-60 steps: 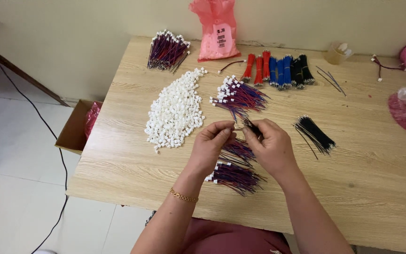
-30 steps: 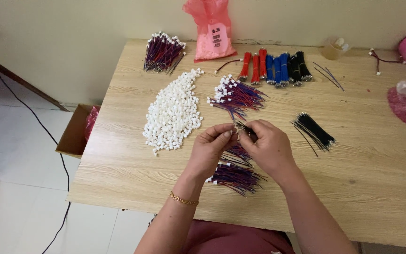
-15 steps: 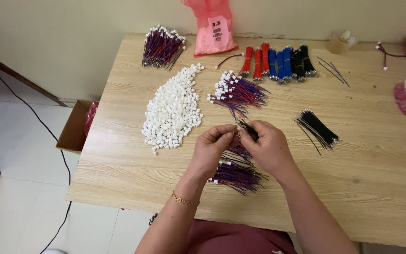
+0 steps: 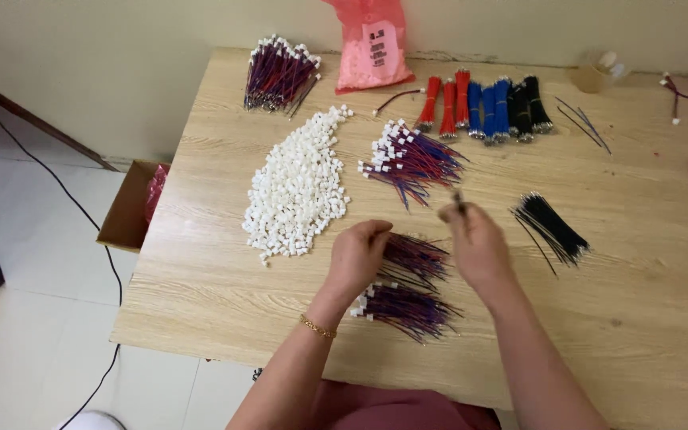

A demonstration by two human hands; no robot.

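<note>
Since half a second ago, my hands have separated: they were pressed together over the wire piles, and now my right hand [image 4: 478, 248] has lifted off to the right while my left hand [image 4: 357, 256] stays low. Right hand: fingers pinched closed on a thin dark wire piece [image 4: 457, 199] that sticks up above the fingertips; the hand is motion-blurred, so I cannot tell the finer grip. Left hand: fingers curled downward, tips touching the upper bundle of purple-red wires [image 4: 416, 256]; I cannot tell whether it grips any of them. A gold bracelet [image 4: 317, 326] sits on the left wrist. Just below that bundle lies a second bundle with white connector ends [image 4: 404, 306], near the front edge of the wooden surface [image 4: 646, 318]. Left of my hands: heap of small white plastic housings [image 4: 300, 187]. Beyond my hands: another fanned wire bundle with white tips [image 4: 409, 159]. Right of my right hand: bunch of black wires [image 4: 553, 227]. Far edge: row of red, blue and black wire bundles [image 4: 483, 103], a pink plastic bag [image 4: 369, 44], and one more purple bundle [image 4: 279, 73] at the far left corner.
</note>
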